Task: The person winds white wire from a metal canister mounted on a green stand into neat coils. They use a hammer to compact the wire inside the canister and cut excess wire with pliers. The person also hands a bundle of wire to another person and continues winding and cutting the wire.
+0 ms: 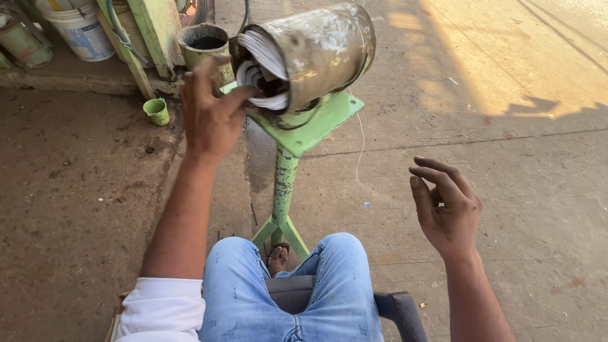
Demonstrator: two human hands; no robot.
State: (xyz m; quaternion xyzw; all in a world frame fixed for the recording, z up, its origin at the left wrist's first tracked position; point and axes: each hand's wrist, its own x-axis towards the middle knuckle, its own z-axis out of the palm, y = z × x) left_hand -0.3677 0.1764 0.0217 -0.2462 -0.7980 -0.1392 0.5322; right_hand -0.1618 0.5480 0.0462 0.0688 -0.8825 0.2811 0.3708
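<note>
We see our left hand [212, 114] raised at the mouth of a worn metal drum [316, 54], fingers [237, 98] curled onto the white coiled material [263, 69] packed inside it; the drum lies tilted on its side atop a green stand [285, 183] that rises from the concrete floor [506, 158] just ahead of our knees; our right hand [446, 209] hangs apart to the right, palm up, fingers loosely spread and holding nothing; a small green cup [156, 111] sits on the ground to the left.
</note>
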